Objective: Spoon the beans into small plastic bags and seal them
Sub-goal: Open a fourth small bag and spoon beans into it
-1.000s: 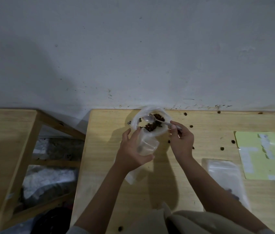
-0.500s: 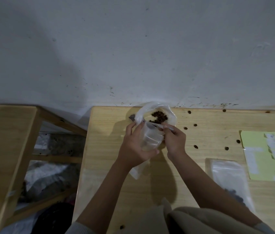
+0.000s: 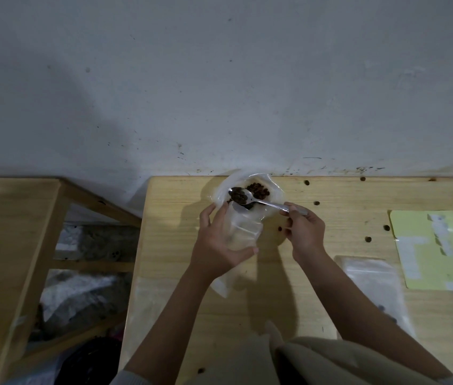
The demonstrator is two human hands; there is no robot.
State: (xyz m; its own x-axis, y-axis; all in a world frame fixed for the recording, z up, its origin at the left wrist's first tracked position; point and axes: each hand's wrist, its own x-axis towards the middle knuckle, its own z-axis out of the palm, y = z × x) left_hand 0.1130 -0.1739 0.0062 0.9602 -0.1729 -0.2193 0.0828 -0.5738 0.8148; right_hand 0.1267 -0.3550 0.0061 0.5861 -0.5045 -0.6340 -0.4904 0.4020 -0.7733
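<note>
Wood worktop [image 3: 317, 287]: pale, set against a grey scuffed wall [image 3: 219, 93]; several loose dark beans [image 3: 368, 239] scattered over the right half.
Left hand [image 3: 217, 245]: fingers and thumb curled round a small clear bag [image 3: 240, 232], held upright above the worktop, mouth up and spread; bottom corner of the bag hangs below the palm.
Right hand [image 3: 304, 232]: fingers pinched on the handle end of a metal spoon [image 3: 255, 200] — handle runs from the hand leftward, bowl at the far end.
Spoon bowl: loaded with dark beans, poised just over the mouth of the small clear bag; whether it touches the bag's rim cannot be told.
Supply bag [image 3: 275, 187]: larger clear plastic, open, lying at the worktop's back edge near the wall; pile of dark beans [image 3: 258, 189] inside, just behind the spoon bowl.
Hands, relative: apart, either side of the small bag, both in front of the supply bag.
Filled bag [image 3: 372, 287]: flat clear bag lying on the worktop right of the right forearm, a few dark beans visible at its near end — seal state cannot be told.
Yellow sheet [image 3: 441, 251]: at the right edge of the worktop, with pale strips on it.
Second wooden table [image 3: 6, 232]: to the left, well apart; pale bundles [image 3: 81, 293] underneath, detail unclear.
Beige cloth [image 3: 330, 359]: at the bottom edge, between the forearms.
</note>
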